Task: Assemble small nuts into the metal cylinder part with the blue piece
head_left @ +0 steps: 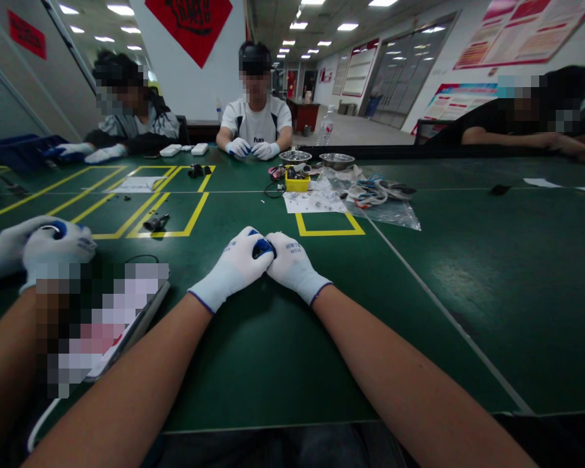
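My left hand, in a white glove with blue on the palm side, is closed over the green table. Touching it at the fingertips is my right hand, gloved alike, its fingers curled inward. Something small and dark shows between the two hands, too hidden to name. Beyond them, a yellow box holding small parts stands near a white sheet scattered with tiny pieces. A dark metal part lies inside a yellow-taped area to the left.
Another person's gloved hands are at the left, beside a tablet-like device. Across the table sit people, with two metal bowls near one. A plastic bag with gloves lies right of the sheet; a bottle stands behind.
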### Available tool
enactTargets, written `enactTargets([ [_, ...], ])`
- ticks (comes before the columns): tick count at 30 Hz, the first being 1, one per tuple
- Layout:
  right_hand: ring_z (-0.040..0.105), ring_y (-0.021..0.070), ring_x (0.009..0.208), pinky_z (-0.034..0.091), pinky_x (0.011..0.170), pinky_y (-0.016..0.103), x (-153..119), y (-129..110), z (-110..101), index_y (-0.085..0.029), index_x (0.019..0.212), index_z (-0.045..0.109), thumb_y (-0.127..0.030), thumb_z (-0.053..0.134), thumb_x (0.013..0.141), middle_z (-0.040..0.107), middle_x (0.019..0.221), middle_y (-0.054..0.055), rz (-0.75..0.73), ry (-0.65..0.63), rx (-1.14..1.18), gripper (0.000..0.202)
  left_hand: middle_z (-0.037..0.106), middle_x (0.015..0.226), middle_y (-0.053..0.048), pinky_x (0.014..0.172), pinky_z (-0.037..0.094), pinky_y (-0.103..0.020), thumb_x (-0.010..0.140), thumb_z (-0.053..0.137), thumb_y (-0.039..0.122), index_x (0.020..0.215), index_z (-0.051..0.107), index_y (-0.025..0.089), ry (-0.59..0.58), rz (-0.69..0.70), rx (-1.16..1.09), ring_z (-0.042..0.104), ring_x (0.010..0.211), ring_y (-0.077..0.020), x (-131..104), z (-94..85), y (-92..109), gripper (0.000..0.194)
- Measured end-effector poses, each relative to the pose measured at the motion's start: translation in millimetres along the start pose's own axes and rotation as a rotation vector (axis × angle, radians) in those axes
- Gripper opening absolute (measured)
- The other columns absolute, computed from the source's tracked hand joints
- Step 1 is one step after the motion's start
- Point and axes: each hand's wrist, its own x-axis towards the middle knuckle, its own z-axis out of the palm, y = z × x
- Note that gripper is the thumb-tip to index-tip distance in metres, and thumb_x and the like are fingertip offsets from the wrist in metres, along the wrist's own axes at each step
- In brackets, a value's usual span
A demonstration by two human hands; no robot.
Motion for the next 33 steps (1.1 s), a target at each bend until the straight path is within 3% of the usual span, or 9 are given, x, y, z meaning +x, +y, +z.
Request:
enactTargets([
  [7, 0.066, 0.0257, 0.099, 0.051, 0.089, 0.036, 0, -3, 0, -0.021, 0.097, 0.066, -0.022, 0.063, 0.087, 0.071, 0.104, 0.009, 0.017, -0.014, -0.028, 0.01, 0.062, 0.099, -0.006, 0.084, 0.054, -0.038, 0.089, 0.059, 0.035, 0.08, 0.063, 0.021, 0.007, -0.056, -0.005, 0.063, 0.093, -0.0231, 0, 1.8, 0, 0.017],
  [18, 0.066, 0.0255, 0.1, 0.053, 0.093, 0.037, 1, -3, 3, -0.022, 0.098, 0.065, -0.025, 0.061, 0.092, 0.071, 0.107, 0.009, 0.016, -0.017, -0.084, 0.008, 0.061, 0.103, -0.008, 0.087, 0.055, -0.041, 0.09, 0.058, 0.03, 0.085, 0.062, 0.021, 0.04, -0.015, 0.142, 0.064, 0.095, -0.026, -2, 4.9, 4, 0.011],
  [33, 0.066, 0.0275, 0.105, 0.053, 0.094, 0.039, -1, -10, -3, -0.021, 0.104, 0.064, -0.025, 0.064, 0.089, 0.07, 0.113, 0.01, 0.05, -0.065, -0.063, 0.015, 0.064, 0.098, -0.007, 0.087, 0.055, -0.041, 0.087, 0.059, 0.034, 0.08, 0.068, 0.02, -0.007, 0.024, 0.021, 0.065, 0.093, -0.0248, -1, -4.7, -1, 0.018],
])
